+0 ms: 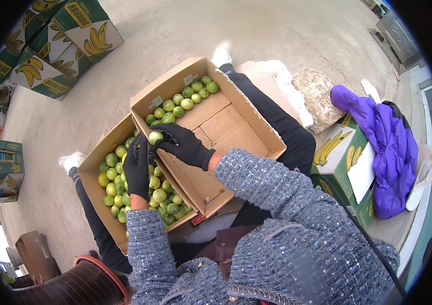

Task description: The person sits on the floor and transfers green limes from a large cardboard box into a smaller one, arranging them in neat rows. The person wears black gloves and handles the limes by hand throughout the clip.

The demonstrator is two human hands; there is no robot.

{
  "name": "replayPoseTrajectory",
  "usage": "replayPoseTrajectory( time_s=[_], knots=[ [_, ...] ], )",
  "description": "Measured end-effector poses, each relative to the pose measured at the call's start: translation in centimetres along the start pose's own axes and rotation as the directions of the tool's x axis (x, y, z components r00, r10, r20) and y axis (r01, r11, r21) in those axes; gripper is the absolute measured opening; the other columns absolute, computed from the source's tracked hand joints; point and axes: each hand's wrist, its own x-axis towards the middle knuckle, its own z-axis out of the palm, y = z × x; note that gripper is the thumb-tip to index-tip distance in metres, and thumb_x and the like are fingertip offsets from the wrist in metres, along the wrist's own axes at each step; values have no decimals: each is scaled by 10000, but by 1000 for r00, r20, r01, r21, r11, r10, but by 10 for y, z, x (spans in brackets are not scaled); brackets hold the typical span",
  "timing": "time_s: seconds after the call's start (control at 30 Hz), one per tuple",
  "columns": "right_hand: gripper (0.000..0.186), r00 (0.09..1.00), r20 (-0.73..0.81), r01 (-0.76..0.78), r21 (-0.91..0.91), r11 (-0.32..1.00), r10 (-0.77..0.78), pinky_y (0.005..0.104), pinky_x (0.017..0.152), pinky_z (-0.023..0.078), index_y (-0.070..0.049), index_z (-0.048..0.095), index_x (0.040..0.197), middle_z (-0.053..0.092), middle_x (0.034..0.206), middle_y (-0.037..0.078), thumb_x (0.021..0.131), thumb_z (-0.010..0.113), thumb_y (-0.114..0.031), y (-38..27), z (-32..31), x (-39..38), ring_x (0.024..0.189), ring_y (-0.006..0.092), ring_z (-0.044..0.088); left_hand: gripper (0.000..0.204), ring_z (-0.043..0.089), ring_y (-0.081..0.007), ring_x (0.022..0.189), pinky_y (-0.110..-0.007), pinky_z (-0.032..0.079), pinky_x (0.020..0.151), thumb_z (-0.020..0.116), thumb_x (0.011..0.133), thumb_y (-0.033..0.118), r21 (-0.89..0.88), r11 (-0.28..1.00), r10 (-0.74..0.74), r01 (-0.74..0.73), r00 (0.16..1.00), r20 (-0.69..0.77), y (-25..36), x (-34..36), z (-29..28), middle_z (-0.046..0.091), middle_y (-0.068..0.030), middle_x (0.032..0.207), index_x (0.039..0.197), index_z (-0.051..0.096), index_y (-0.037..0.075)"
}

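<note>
Grey tweed sleeves point(259, 178) reach toward a left cardboard box point(93, 192) and an adjoining right cardboard box point(233, 124), both containing limes point(112, 159). At their dividing walls point(183, 189), the gloved right hand point(183, 146) pinches one lime point(155, 138); the left hand point(137, 170) curls beside it, grip unclear.

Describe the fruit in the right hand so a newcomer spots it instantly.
Find the cardboard box with fruits clustered along its far wall. Near its left edge is the black-gloved right hand. The round, pale green fruit pinched there stands out: its neighbours lie loose.
</note>
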Motion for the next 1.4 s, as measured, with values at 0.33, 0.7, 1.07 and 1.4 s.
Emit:
replayPoseTrajectory(
  time_s=[0.33, 0.7, 1.07, 1.4],
  knots=[
    [294, 946, -67, -321, -343, 883, 318, 429, 858, 486, -45, 633, 1131, 658, 1055, 189, 877, 615, -192, 60, 19, 5, 984, 356, 619, 463, 518, -340, 1188, -399, 414, 1011, 595, 852, 114, 441, 896, 3, -48, 995, 103, -63, 26, -26, 551, -204, 1268, 1313, 546, 103],
    [282, 903, -82, -422, -364, 830, 422, 434, 826, 501, -54, 658, 1055, 678, 964, 185, 842, 650, -240, 55, 11, 9, 928, 353, 639, 421, 629, -218, 938, -311, 484, 847, 634, 852, 176, 308, 922, -283, 234, 951, 125, -106, 79, -24, 660, -131, 1100, 1210, 565, -33],
    [370, 901, 344, -379, 333, 863, 263, 227, 754, 518, -44, 593, 1234, 664, 1056, 47, 934, 610, -260, -17, -13, 23, 865, 103, 623, 378, 627, -136, 915, -264, 518, 767, 711, 845, 134, 180, 967, 200, -180, 974, -102, 12, -5, 14, 647, -89, 1065, 1178, 570, 26],
    [314, 736, 260, -669, 416, 616, 625, 273, 625, 524, 10, 648, 1015, 653, 805, 81, 866, 678, -265, 39, -35, 17, 667, 143, 628, 494, 575, -237, 1119, -351, 456, 952, 677, 836, 155, 316, 942, 104, -112, 994, 42, -43, 4, -34, 605, -130, 1228, 1305, 545, 71]
  ],
)
